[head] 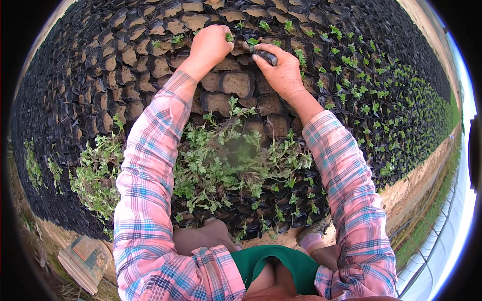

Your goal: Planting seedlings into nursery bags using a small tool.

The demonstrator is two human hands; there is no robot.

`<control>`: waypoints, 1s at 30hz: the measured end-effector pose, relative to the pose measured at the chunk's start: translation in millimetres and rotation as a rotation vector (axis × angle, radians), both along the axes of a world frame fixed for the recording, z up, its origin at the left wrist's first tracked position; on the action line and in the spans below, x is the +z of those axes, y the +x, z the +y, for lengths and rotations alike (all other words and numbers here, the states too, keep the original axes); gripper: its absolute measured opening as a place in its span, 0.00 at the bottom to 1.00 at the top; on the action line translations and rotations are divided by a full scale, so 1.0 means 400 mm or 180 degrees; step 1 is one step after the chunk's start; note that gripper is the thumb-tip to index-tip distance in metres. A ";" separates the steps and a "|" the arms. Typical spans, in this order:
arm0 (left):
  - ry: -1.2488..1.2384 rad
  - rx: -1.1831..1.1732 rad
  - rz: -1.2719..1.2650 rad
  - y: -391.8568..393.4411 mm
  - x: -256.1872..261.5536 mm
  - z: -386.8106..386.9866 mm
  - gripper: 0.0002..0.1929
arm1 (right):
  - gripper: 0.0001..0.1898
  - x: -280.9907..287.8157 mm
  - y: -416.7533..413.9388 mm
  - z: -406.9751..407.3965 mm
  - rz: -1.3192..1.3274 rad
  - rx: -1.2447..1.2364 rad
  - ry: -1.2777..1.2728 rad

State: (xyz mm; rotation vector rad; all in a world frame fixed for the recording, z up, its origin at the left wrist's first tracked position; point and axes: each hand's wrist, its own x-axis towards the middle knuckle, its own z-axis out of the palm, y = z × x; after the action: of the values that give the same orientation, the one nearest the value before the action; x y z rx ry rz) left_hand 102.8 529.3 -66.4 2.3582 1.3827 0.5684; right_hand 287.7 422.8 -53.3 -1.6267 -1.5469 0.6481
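Note:
My left hand [211, 46] is closed around a small green seedling [229, 37], whose leaves poke out by the thumb; the rest of it is hidden. In my right hand [281, 70] is a short hand tool with a dark ridged handle [266, 56]. Its tip points left toward a soil-filled black plastic nursery bag [241, 58], and cannot be made out clearly. Both hands are low over the rows, a little apart. Nearer my body, a loose heap of uprooted seedlings [214, 165] with thin roots lies across the bags between my forearms.
Bags with single planted seedlings [361, 90] spread to the right. Unplanted soil-filled bags [128, 56] extend left. Another pile of seedlings [98, 173] lies left of my left forearm. A worn stack of flat pieces [84, 261] sits at lower left; white sheeting [448, 222] borders the right.

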 end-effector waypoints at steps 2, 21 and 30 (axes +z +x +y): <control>0.0604 0.0002 0.0272 0.021 -0.018 -0.006 0.10 | 0.14 0.001 -0.006 -0.006 -0.0182 0.0026 0.0082; -0.1659 -0.0308 0.0231 -0.112 0.085 -0.200 0.17 | 0.16 0.022 -0.015 -0.037 -0.0995 0.0436 0.0076; -0.2362 -0.0046 -0.1715 -0.160 0.052 -0.281 0.09 | 0.13 0.113 -0.089 -0.047 0.1056 0.0042 -0.0020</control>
State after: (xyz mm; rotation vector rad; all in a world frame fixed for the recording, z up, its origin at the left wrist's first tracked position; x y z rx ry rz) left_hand 39.0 417.1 -45.6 1.4827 1.0699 0.5142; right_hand 252.1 404.2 -7.9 -1.4296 -1.3143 0.8816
